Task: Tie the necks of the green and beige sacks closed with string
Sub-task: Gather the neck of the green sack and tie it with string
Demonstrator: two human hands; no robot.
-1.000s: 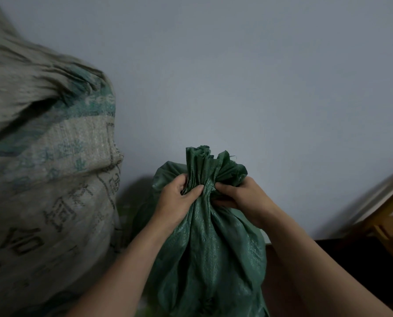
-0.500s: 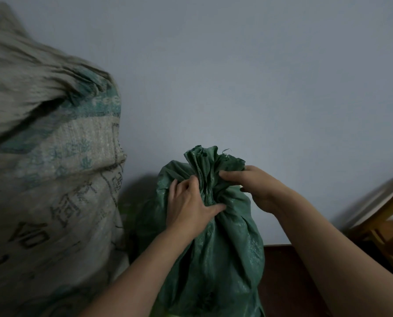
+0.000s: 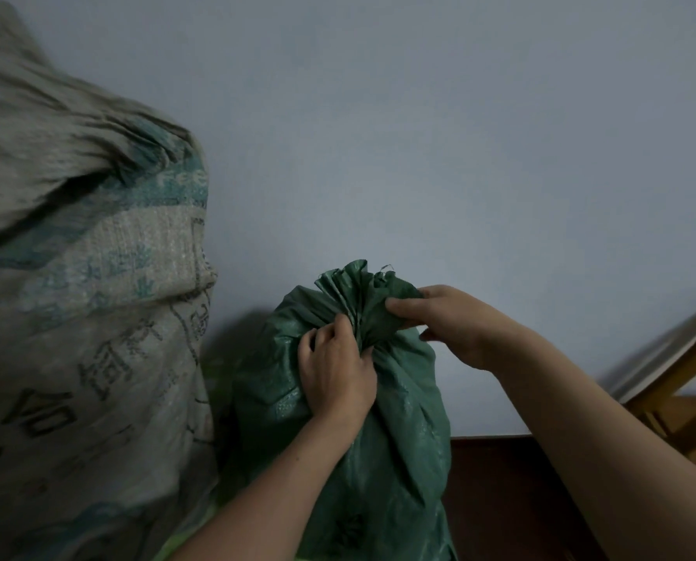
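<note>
Since a second ago the right hand (image 3: pixel 451 325) has climbed from the side of the neck (image 3: pixel 358 301) to its ruffled top, and the left hand (image 3: pixel 334 370) has turned in against the folds from the left. The step in hand looks like gathering. Done well, I judge, the folds are bunched tight and even, and one hand chokes the neck alone so the other is free for string. None shows yet, and a loose gather would likely slip. Nearest, the left hand's fingers curl into the pleats just below the ruffle, pinching them together. Just beyond, the right hand pinches the top flap between thumb and curled fingers. The green sack (image 3: pixel 383 459) stands against the wall (image 3: pixel 419 135), just beside the big beige sack (image 3: pixel 95 317) on the left.
</note>
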